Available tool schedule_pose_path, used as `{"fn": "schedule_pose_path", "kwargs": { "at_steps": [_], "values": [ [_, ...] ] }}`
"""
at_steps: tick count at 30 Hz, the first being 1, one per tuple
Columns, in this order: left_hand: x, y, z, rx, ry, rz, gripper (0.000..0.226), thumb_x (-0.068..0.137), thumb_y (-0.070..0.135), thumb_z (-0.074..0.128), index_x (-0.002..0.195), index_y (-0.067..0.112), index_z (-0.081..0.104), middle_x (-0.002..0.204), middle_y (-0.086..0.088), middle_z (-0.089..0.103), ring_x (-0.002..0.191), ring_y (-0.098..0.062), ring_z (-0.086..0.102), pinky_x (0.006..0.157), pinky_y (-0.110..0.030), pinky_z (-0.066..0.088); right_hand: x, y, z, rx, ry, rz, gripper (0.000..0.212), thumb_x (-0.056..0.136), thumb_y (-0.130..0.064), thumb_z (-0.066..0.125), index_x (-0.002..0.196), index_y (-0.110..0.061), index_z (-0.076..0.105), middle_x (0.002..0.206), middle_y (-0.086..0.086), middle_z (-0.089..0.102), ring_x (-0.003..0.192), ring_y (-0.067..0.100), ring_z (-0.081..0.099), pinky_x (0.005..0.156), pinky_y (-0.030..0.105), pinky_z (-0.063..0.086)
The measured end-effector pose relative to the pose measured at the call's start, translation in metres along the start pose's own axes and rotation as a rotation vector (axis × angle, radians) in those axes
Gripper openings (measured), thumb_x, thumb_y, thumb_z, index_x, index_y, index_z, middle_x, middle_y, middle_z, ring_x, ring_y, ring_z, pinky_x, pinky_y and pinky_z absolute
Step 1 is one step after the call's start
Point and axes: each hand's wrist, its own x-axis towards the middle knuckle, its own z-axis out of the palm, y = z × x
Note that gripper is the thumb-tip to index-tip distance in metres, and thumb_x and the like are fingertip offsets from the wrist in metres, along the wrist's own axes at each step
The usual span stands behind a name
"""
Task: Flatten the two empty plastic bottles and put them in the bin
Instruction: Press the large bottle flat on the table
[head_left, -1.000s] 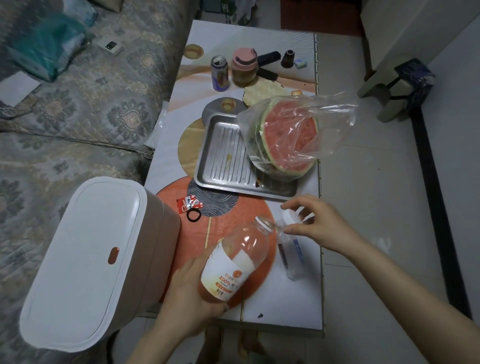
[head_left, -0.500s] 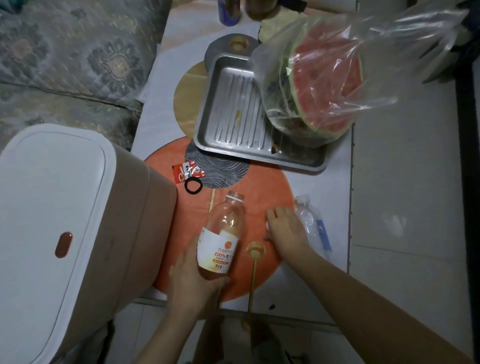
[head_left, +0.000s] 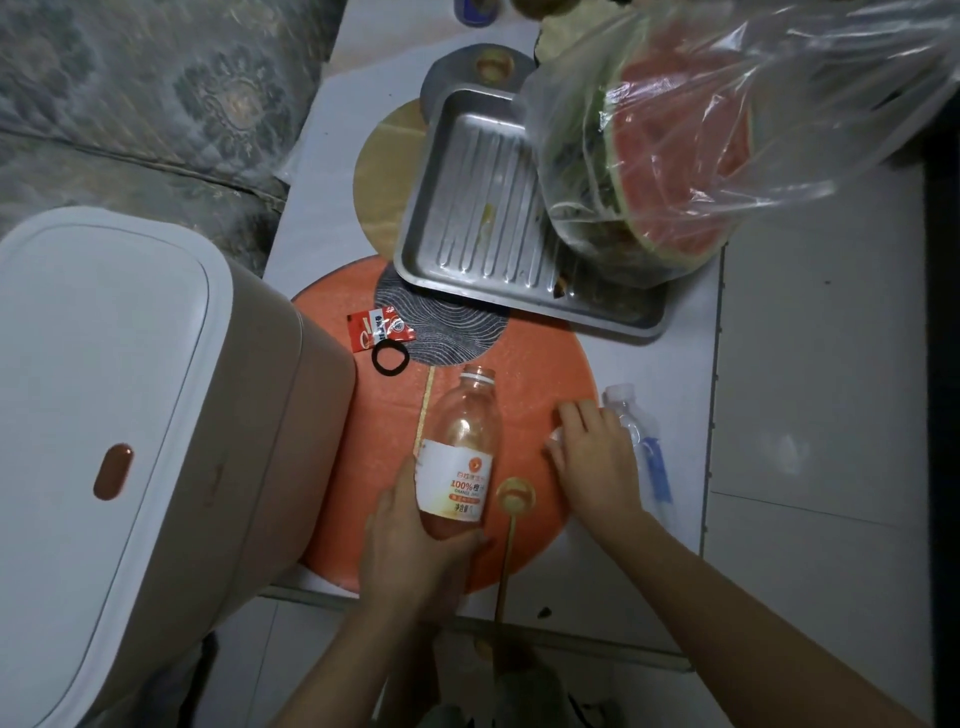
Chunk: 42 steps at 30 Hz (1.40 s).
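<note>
On the table at 6 o'clock, left hand (head_left: 415, 540) grips the uncapped juice bottle (head_left: 460, 447); right hand (head_left: 597, 462) rests flat, fingers straight, holding nothing; flattening comes next, needing a downward press

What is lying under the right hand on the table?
A small white thing, maybe a bottle cap, shows at the edge of the right hand, which lies flat on the orange mat. The hand covers the rest. The clear bottle lies beside it.

Beyond the hands: steel tray (head_left: 483, 223), bagged watermelon (head_left: 675, 156) on it; red sachet (head_left: 376, 328), black hair tie (head_left: 390, 358) nearer.
</note>
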Motion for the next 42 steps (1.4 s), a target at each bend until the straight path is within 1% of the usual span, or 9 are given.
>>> {"fn": "schedule_pose_path", "kwargs": {
  "at_steps": [2,8,16,20,25,30,33,39,42],
  "values": [
    [0.002,0.006,0.007,-0.011,-0.006,-0.006,0.112,0.048,0.054,0.084,0.142,0.030,0.028,0.123,-0.002,0.053,0.117,-0.025,0.050,0.092,-0.049,0.048,-0.009,-0.011,-0.006,0.315,0.068,0.148,0.037,0.088,-0.029,0.059,0.121,-0.014,0.051,0.120,0.006,0.057,0.109,0.022,0.051,0.089,0.033,0.042],
    [-0.002,0.017,0.036,-0.048,-0.034,-0.023,0.109,0.059,0.058,0.078,0.145,0.020,0.022,0.132,-0.007,0.049,0.119,-0.024,0.049,0.092,-0.038,0.046,-0.015,-0.046,-0.006,0.908,-0.222,0.313,0.056,0.081,-0.035,0.068,0.129,-0.017,0.046,0.115,-0.004,0.060,0.099,0.011,0.060,0.082,0.026,0.051],
    [-0.002,0.001,0.035,-0.226,-0.226,-0.070,0.070,0.080,0.034,0.071,0.140,0.026,0.036,0.113,0.004,0.065,0.096,-0.004,0.061,0.069,-0.013,0.045,-0.002,-0.040,-0.005,0.795,-0.245,0.180,0.047,0.090,-0.028,0.058,0.132,-0.014,0.044,0.124,0.004,0.059,0.099,0.010,0.052,0.079,0.022,0.040],
    [0.003,0.004,0.038,-0.230,-0.213,-0.120,0.061,0.084,0.033,0.066,0.137,0.019,0.039,0.099,-0.003,0.064,0.090,-0.013,0.060,0.064,-0.018,0.042,-0.015,-0.031,-0.006,0.730,-0.248,0.115,0.042,0.097,-0.027,0.045,0.136,-0.014,0.041,0.129,0.003,0.055,0.116,0.018,0.053,0.095,0.033,0.046],
    [0.010,0.012,0.037,-0.243,-0.231,-0.206,0.073,0.078,0.033,0.073,0.138,0.015,0.036,0.100,-0.010,0.065,0.089,-0.023,0.066,0.076,-0.035,0.054,-0.051,-0.013,-0.003,0.767,-0.283,0.060,0.045,0.089,-0.036,0.057,0.128,-0.041,0.035,0.124,-0.023,0.047,0.113,-0.005,0.048,0.093,0.013,0.039],
    [0.018,0.027,0.016,0.192,0.164,0.302,0.078,0.078,0.041,0.069,0.143,0.027,0.028,0.146,-0.006,0.039,0.131,-0.024,0.039,0.103,-0.043,0.040,-0.055,-0.006,-0.005,0.574,-0.386,-0.057,0.091,0.071,-0.037,0.075,0.143,-0.029,0.020,0.144,-0.007,0.039,0.129,0.011,0.040,0.105,0.039,0.044],
    [0.040,0.040,0.011,0.557,0.108,0.603,0.064,0.091,0.047,0.046,0.148,0.031,0.020,0.160,-0.008,0.011,0.146,-0.027,0.011,0.116,-0.045,0.015,-0.047,-0.007,-0.010,0.508,-0.438,-0.180,0.091,0.072,-0.023,0.073,0.146,-0.025,0.020,0.146,-0.002,0.038,0.134,0.015,0.035,0.108,0.042,0.038],
    [0.074,0.042,0.015,0.837,-0.002,0.568,0.057,0.098,0.047,0.021,0.150,0.030,0.004,0.161,-0.005,-0.006,0.147,-0.024,-0.007,0.117,-0.040,-0.008,-0.029,-0.011,-0.017,0.376,-0.561,-0.131,0.083,0.078,-0.035,0.067,0.145,-0.029,0.019,0.150,-0.004,0.034,0.138,0.019,0.028,0.113,0.054,0.022],
    [0.072,0.039,0.017,0.809,0.017,0.541,0.056,0.099,0.040,0.022,0.150,0.024,0.007,0.161,-0.006,-0.004,0.147,-0.024,-0.007,0.117,-0.039,-0.009,-0.021,-0.020,-0.015,0.468,-0.401,-0.008,0.073,0.077,-0.042,0.047,0.144,-0.022,0.026,0.151,0.003,0.034,0.139,0.023,0.028,0.113,0.055,0.022]
  ]
}}
